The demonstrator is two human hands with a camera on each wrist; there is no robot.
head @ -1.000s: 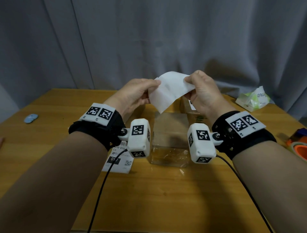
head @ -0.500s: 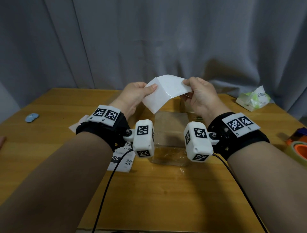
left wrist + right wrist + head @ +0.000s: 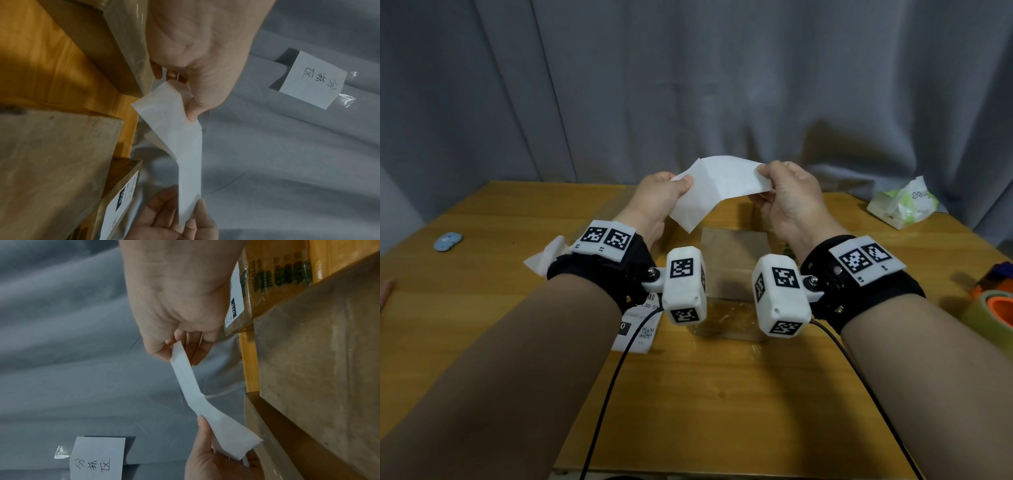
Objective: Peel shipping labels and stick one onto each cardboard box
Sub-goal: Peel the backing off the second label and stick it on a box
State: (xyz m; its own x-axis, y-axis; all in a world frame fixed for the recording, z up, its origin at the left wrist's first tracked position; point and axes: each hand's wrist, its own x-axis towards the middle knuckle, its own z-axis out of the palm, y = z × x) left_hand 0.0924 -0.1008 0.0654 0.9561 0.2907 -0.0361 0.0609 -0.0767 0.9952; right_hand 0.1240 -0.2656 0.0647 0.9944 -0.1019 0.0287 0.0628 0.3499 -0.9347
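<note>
A white label sheet (image 3: 717,190) is held in the air between both hands, above a cardboard box (image 3: 736,260) wrapped in clear tape. My left hand (image 3: 678,186) pinches the sheet's left end and my right hand (image 3: 765,174) pinches its right end. In the left wrist view the left hand (image 3: 186,105) grips the bent sheet (image 3: 176,134), and a second layer seems to part from it there. In the right wrist view the right hand (image 3: 176,353) pinches the sheet (image 3: 188,386). A further box bears a stuck label (image 3: 234,305) marked 010.
Another printed label sheet (image 3: 637,332) lies on the wooden table (image 3: 705,394) under my left wrist, beside a crumpled white paper scrap (image 3: 544,257). Blue discs (image 3: 447,241) lie far left; a tissue pack (image 3: 902,205) and a tape roll (image 3: 996,308) sit right. A grey curtain hangs behind.
The sheet hung steeply from the hands a second ago; now it is spread flatter and wider between them. Both hands have sunk a little toward the box.
</note>
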